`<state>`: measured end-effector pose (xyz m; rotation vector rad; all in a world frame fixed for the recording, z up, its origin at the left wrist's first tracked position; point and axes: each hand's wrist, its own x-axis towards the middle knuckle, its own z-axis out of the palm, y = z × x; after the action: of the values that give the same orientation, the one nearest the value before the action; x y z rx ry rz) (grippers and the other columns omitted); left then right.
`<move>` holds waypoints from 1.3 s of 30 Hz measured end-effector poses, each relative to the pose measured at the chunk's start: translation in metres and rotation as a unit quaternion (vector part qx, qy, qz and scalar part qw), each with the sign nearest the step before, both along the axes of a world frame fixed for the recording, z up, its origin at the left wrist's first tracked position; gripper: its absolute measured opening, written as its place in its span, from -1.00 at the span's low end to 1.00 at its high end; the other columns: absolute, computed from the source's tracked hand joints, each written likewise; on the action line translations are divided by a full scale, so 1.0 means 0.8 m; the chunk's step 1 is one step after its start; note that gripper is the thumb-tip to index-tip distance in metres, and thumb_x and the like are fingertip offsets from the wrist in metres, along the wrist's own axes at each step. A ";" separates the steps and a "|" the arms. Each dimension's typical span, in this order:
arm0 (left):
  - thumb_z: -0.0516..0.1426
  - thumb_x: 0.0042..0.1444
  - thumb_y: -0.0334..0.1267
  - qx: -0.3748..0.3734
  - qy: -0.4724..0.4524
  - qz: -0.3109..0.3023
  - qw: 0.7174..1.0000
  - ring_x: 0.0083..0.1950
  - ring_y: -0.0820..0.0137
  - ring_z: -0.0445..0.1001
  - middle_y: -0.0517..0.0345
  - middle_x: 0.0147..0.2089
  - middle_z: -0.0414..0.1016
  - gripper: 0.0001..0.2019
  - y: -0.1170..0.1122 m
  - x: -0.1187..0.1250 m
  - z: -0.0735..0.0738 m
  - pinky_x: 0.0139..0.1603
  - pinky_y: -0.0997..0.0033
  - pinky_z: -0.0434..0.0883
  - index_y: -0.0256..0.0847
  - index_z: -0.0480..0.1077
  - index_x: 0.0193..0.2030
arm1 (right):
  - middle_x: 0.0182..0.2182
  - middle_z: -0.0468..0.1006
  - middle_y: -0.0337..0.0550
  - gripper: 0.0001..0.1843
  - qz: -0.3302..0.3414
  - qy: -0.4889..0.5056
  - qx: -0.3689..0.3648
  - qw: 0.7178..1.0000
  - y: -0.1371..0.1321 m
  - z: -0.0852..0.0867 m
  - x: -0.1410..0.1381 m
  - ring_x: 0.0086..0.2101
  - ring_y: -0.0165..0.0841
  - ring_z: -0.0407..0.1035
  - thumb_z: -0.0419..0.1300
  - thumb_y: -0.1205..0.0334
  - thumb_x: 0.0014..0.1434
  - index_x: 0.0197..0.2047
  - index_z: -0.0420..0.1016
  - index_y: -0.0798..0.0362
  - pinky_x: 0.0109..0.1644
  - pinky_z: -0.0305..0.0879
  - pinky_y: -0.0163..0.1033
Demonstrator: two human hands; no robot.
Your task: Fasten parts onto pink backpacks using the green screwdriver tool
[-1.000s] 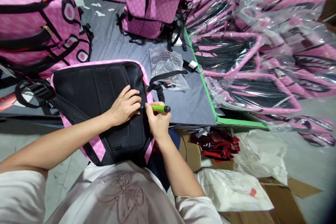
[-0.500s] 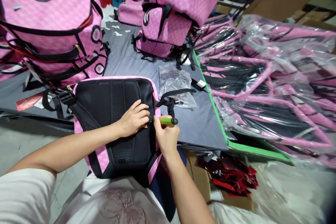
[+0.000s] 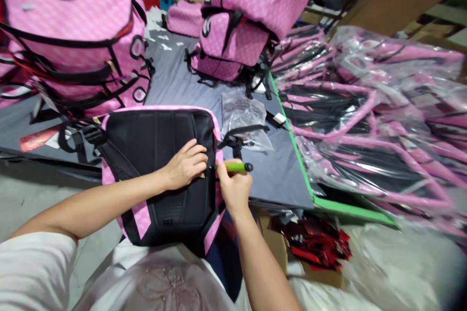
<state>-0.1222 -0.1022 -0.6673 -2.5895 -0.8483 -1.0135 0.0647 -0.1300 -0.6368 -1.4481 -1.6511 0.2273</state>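
Loaded along a gray cloth-covered table [image 3: 282, 175] with large pink backpacks [image 3: 80, 22] at left, stacked pink bags [image 3: 237, 43] farther back and a small pink case [image 3: 184, 18] behind. Strewn with white paper scraps [image 3: 166, 47]. Topped, too, with a clear plastic bag [image 3: 241, 112] and, just beside, a flat dark object [image 3: 270, 118]. Occupied at the near edge by a black-backed backpack [image 3: 138, 133], partly overhanging. Edged at right in a green strip [image 3: 294, 143].

Pink backpack [image 3: 164, 141], black back showing, green marker [image 3: 238, 167] perhaps touching its edge
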 end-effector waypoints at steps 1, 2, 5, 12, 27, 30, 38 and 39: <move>0.16 0.28 -0.20 0.004 -0.004 -0.002 1.000 0.22 0.21 0.38 0.08 -0.10 0.58 -0.86 0.000 -0.001 0.000 0.45 -0.11 0.17 -0.19 0.47 -0.25 | -0.51 0.58 -0.15 -0.65 0.003 0.025 -0.006 1.000 -0.001 0.001 -0.001 -0.50 -0.29 0.47 0.16 -0.07 0.23 -0.41 0.45 0.02 -0.33 0.37 -0.22; 0.16 0.28 -0.20 0.009 -0.007 -0.003 1.000 0.22 0.21 0.39 0.08 -0.10 0.59 -0.86 0.001 -0.002 0.000 0.44 -0.12 0.18 -0.19 0.48 -0.26 | -0.51 0.58 -0.16 -0.66 0.002 0.048 -0.013 0.999 -0.001 0.001 -0.002 -0.50 -0.30 0.47 0.17 -0.07 0.23 -0.40 0.45 0.02 -0.32 0.38 -0.23; 0.16 0.29 -0.19 0.023 -0.013 -0.006 1.000 0.19 0.21 0.40 0.08 -0.13 0.59 -0.84 0.004 -0.004 -0.001 0.42 -0.11 0.21 -0.20 0.47 -0.27 | -0.52 0.55 -0.20 -0.68 -0.008 0.089 -0.028 0.996 -0.002 -0.004 -0.005 -0.51 -0.33 0.45 0.19 -0.05 0.23 -0.39 0.43 0.03 -0.35 0.36 -0.25; 0.17 0.27 -0.20 -0.009 -0.015 -0.006 1.000 0.21 0.22 0.39 0.07 -0.11 0.59 -0.87 0.008 0.000 -0.006 0.46 -0.12 0.15 -0.19 0.48 -0.25 | -0.52 0.55 -0.20 -0.67 0.006 0.062 -0.023 0.998 0.000 -0.014 -0.001 -0.51 -0.33 0.45 0.19 -0.05 0.24 -0.40 0.43 0.03 -0.34 0.36 -0.24; 0.17 0.27 -0.16 0.033 -0.045 -0.001 0.998 0.15 0.22 0.44 0.06 -0.14 0.57 -0.82 0.007 0.004 -0.010 0.42 -0.05 0.25 -0.21 0.43 -0.27 | -0.55 0.59 -0.10 -0.50 0.012 -0.021 0.027 0.999 0.003 -0.012 0.000 -0.57 -0.23 0.49 0.11 -0.23 0.29 -0.42 0.48 0.01 -0.43 0.35 -0.20; 0.18 0.26 -0.14 0.041 -0.050 -0.002 0.998 0.14 0.22 0.44 0.08 -0.14 0.56 -0.82 0.008 0.004 -0.011 0.42 -0.04 0.26 -0.21 0.42 -0.28 | -0.57 0.59 -0.09 -0.47 -0.002 -0.041 0.033 0.999 0.002 -0.012 0.001 -0.58 -0.18 0.49 0.09 -0.27 0.28 -0.43 0.48 0.00 -0.46 0.33 -0.17; 0.18 0.26 -0.11 0.055 -0.039 0.006 0.998 0.13 0.22 0.43 0.09 -0.13 0.55 -0.79 0.010 0.003 -0.015 0.42 -0.02 0.24 -0.22 0.43 -0.27 | -0.53 0.62 -0.03 -0.38 -0.015 -0.053 0.018 0.998 0.006 -0.012 -0.002 -0.57 -0.17 0.50 0.04 -0.38 0.23 -0.42 0.49 0.02 -0.45 0.33 -0.17; 0.18 0.27 -0.11 0.056 -0.041 0.006 0.998 0.13 0.22 0.42 0.10 -0.13 0.55 -0.79 0.011 0.003 -0.016 0.43 -0.02 0.22 -0.22 0.43 -0.27 | -0.53 0.62 -0.02 -0.36 -0.016 -0.051 0.008 0.999 0.007 -0.011 -0.002 -0.56 -0.17 0.50 0.03 -0.41 0.22 -0.42 0.49 0.03 -0.44 0.33 -0.18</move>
<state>-0.1197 -0.0938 -0.6803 -2.4628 -0.8010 -1.1361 0.0630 -0.1242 -0.6458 -1.4954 -1.7068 0.1237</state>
